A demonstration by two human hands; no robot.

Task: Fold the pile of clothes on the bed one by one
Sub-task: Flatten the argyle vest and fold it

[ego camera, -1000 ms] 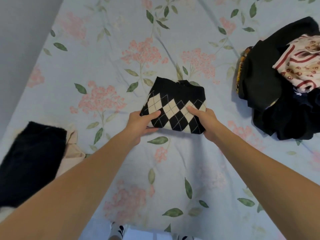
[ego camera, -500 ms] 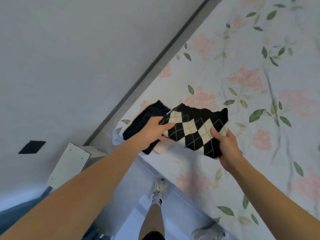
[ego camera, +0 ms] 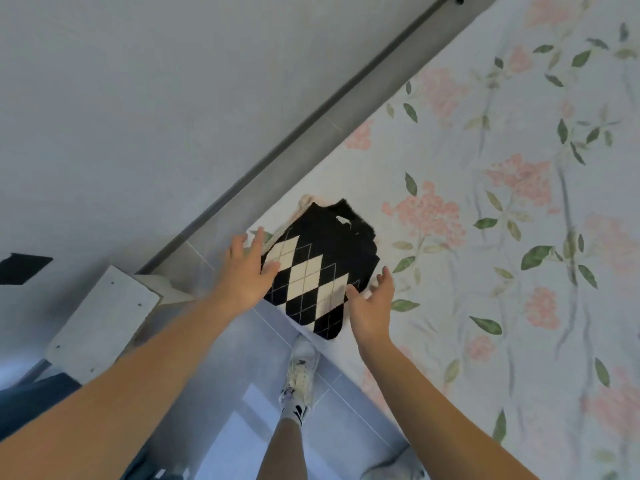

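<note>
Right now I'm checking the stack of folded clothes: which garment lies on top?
The argyle sweater, black with cream diamonds, lies on top. The plain black garment and the cream one only peek out beneath its far edge.

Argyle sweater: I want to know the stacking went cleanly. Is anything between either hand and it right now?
Nothing visible. The argyle sweater lies on the folded stack at the bed's edge; the left hand and right hand flank it, fingers spread.
</note>
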